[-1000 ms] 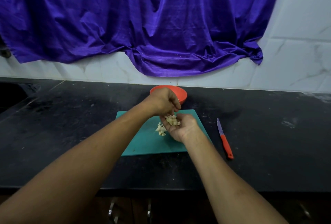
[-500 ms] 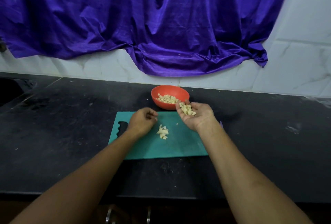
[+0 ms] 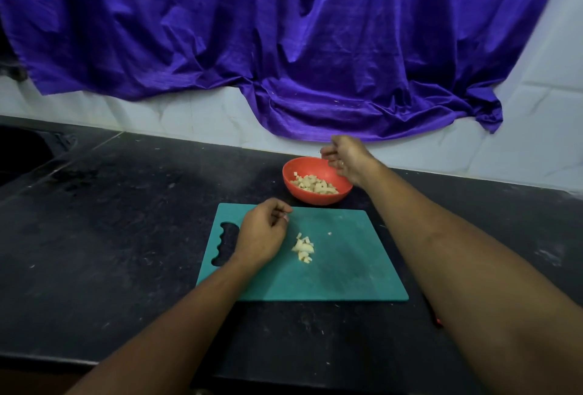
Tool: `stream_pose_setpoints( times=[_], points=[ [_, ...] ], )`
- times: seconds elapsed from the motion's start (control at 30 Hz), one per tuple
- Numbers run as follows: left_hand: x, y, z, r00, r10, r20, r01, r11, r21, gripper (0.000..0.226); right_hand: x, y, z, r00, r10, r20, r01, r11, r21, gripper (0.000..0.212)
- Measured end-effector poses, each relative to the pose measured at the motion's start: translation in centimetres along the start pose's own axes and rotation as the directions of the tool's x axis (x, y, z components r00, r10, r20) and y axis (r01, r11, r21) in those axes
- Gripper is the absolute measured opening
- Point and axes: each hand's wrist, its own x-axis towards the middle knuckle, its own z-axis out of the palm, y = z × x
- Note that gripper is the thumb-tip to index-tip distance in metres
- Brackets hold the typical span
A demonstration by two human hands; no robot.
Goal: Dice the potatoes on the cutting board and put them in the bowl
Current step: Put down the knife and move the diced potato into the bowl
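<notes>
Purple cloth (image 3: pixel 284 47) drapes the white-tiled wall (image 3: pixel 520 148) above a black tabletop (image 3: pixel 110 221). Mid-frame, an orange bowl (image 3: pixel 315 199) holds diced potato (image 3: pixel 315 187). The right grip (image 3: pixel 347 158) hangs over its right rim, fingers curled; whether it holds anything cannot be told. Lower down, a small potato pile (image 3: pixel 303 248) lies on the teal cutting board (image 3: pixel 347 268), just right of the left grip (image 3: pixel 262 233), which is loosely curled and empty.

A wide-angle head camera looks forward and down from the near edge of the countertop (image 3: pixel 110 237). It faces the tiled back wall (image 3: pixel 520 148), with the cutting board (image 3: pixel 347 268) close at centre.
</notes>
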Motion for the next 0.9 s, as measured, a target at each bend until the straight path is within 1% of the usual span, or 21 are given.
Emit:
stream_pose_setpoints(
  times=[0.07,0.1,0.13,0.2,0.23,0.33,0.37,0.43,0.47,0.5,0.57,0.6,0.63,0.7,0.77,0.83,0.9],
  points=[
    [0.1,0.0,0.0,1.000,-0.009,-0.004,0.009,1.000,-0.015,0.017,0.2,-0.2,0.1,0.986,-0.121,-0.111,0.118,0.992,-0.031,0.041],
    [0.1,0.0,0.0,1.000,-0.013,-0.004,0.013,1.000,-0.020,0.017,0.3,-0.1,0.1,0.981,-0.154,-0.121,0.148,0.988,-0.052,0.039],
    [0.1,0.0,0.0,1.000,-0.017,-0.002,0.017,1.000,-0.023,0.018,0.2,0.0,0.0,0.983,-0.159,-0.091,0.151,0.984,-0.091,0.036],
    [0.0,0.1,0.0,1.000,-0.026,0.002,0.026,0.999,-0.024,0.019,-0.2,0.5,-0.3,0.992,-0.125,-0.009,0.122,0.979,-0.161,0.032],
    [0.0,0.2,-0.1,1.000,-0.029,0.004,0.030,0.999,-0.024,0.020,-0.4,0.7,-0.6,0.992,-0.127,-0.006,0.124,0.979,-0.165,0.030],
    [-0.1,0.2,0.0,1.000,-0.027,0.002,0.027,1.000,-0.017,0.022,-0.7,0.6,-1.1,0.974,-0.216,-0.065,0.208,0.972,-0.113,0.024],
    [-0.1,0.3,0.0,1.000,-0.025,0.004,0.025,1.000,-0.006,0.023,-0.9,0.5,-1.2,0.961,-0.262,-0.087,0.250,0.960,-0.129,0.022],
    [-0.2,0.3,0.0,1.000,-0.024,0.010,0.024,1.000,0.007,0.023,-1.1,0.6,-1.2,0.930,-0.351,-0.110,0.322,0.921,-0.219,0.023],
    [-0.3,0.3,0.0,1.000,-0.022,0.011,0.022,1.000,0.011,0.022,-1.1,0.8,-1.1,0.924,-0.375,-0.078,0.338,0.893,-0.296,0.026],
    [-0.3,0.3,0.0,1.000,-0.021,0.009,0.021,1.000,0.011,0.022,-1.2,1.0,-0.9,0.936,-0.351,-0.004,0.321,0.861,-0.395,0.029],
    [-0.5,0.3,-0.1,1.000,-0.014,0.001,0.014,1.000,0.007,0.021,-1.4,1.5,-0.6,0.976,-0.156,0.153,0.216,0.790,-0.574,0.032],
    [-0.5,0.3,-0.1,1.000,-0.012,-0.004,0.012,1.000,0.003,0.021,-1.4,1.6,-0.7,0.978,-0.094,0.185,0.188,0.777,-0.601,0.034],
    [-0.4,0.3,-0.2,1.000,-0.012,-0.005,0.012,1.000,0.000,0.021,-1.4,1.6,-0.8,0.977,-0.100,0.189,0.193,0.793,-0.578,0.034],
    [-0.3,0.3,-0.2,1.000,-0.010,-0.012,0.010,1.000,0.003,0.022,-1.8,1.6,-1.4,0.967,-0.211,0.142,0.254,0.843,-0.474,0.035],
    [-0.1,0.3,-0.1,1.000,-0.008,-0.022,0.008,1.000,0.012,0.022,-2.4,1.5,-2.1,0.958,-0.274,0.088,0.285,0.857,-0.429,0.034],
    [-0.1,0.4,-0.1,1.000,-0.003,-0.020,0.004,1.000,0.028,0.023,-3.1,2.1,-2.9,0.959,-0.273,0.073,0.281,0.883,-0.375,0.024],
    [-0.1,0.4,-0.1,1.000,-0.003,-0.024,0.004,0.999,0.053,0.025,-4.1,2.9,-3.3,0.971,-0.223,0.084,0.237,0.937,-0.258,0.019]
  ],
)
